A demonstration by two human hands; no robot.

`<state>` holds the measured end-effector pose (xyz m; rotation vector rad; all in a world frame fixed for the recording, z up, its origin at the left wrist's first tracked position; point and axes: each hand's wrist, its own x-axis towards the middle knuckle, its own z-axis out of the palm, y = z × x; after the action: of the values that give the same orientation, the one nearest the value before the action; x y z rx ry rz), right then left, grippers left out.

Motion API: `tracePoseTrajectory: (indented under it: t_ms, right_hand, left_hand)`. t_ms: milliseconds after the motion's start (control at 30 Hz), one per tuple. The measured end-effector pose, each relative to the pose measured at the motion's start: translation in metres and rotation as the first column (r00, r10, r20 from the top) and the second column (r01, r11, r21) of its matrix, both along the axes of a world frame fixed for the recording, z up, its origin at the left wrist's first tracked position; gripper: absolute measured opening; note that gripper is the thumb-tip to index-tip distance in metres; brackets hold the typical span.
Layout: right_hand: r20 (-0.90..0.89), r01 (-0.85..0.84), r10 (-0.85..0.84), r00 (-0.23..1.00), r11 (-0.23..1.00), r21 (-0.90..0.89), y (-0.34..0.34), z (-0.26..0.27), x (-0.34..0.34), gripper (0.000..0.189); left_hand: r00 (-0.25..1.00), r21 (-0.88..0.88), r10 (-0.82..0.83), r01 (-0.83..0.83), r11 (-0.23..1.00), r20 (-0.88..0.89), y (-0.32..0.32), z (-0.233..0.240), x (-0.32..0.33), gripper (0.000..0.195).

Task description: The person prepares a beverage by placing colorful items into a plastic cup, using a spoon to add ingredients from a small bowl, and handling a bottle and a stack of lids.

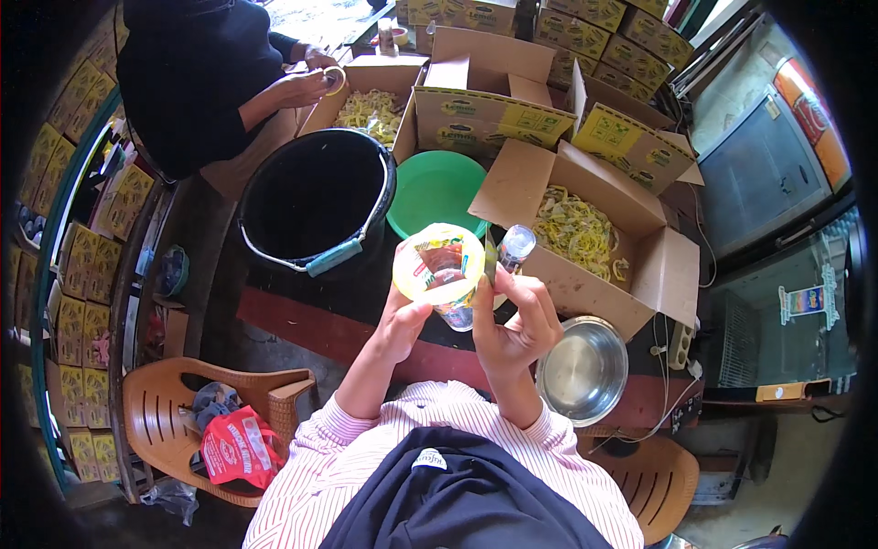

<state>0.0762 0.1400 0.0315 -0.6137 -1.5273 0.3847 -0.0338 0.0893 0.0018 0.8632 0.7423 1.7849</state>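
My left hand [399,326] grips a printed plastic cup [446,271] around its side, tilting its wide yellow-rimmed end up towards me. Inside the rim I see red, green and brown print. At the cup's right edge, my right hand [519,319] pinches a thin, flat, dark piece [490,257], perhaps a blade, between thumb and fingers. Just beyond that hand stands a clear plastic container [516,246], its lower part hidden. A green basin [439,189] lies past the cup, beside a large black bucket [312,199] with a wire handle.
An open carton [645,237] to the right holds tangled yellow strips [576,233]. Another carton [405,130] with similar strips is farther back. Near my right arm rests a steel bowl [583,370]. A co-worker [199,82] at upper left holds a ring-shaped piece [335,81].
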Motion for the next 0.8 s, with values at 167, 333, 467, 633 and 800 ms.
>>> tracePoseTrajectory:
  t_ms: [167,333,467,633,800]
  right_hand:
    - [0.004,0.004,-0.004,1.0,1.0,-0.002,-0.001,-0.002,0.001,0.02]
    - [0.007,0.013,-0.013,1.0,1.0,0.017,0.001,-0.002,0.001,0.02]
    - [0.013,0.009,-0.009,1.0,1.0,0.005,0.0,-0.001,0.0,0.02]
    - [0.019,0.02,-0.02,1.0,1.0,0.009,0.001,0.002,0.001,0.02]
    - [0.03,0.018,-0.019,0.999,0.999,0.036,0.003,0.002,0.0,0.02]
  left_hand:
    - [1.0,0.053,0.008,-0.006,0.999,-0.024,0.0,0.006,0.003,0.083]
    - [0.998,0.055,0.026,-0.023,0.998,-0.059,-0.002,0.01,0.005,0.08]
    - [0.99,0.05,0.02,-0.013,0.999,-0.136,-0.003,0.009,0.001,0.081]
    - [0.986,0.047,0.015,-0.007,0.999,-0.166,-0.005,0.01,0.0,0.081]
    - [0.985,0.011,-0.009,0.011,1.0,-0.171,-0.007,0.012,-0.002,0.078]
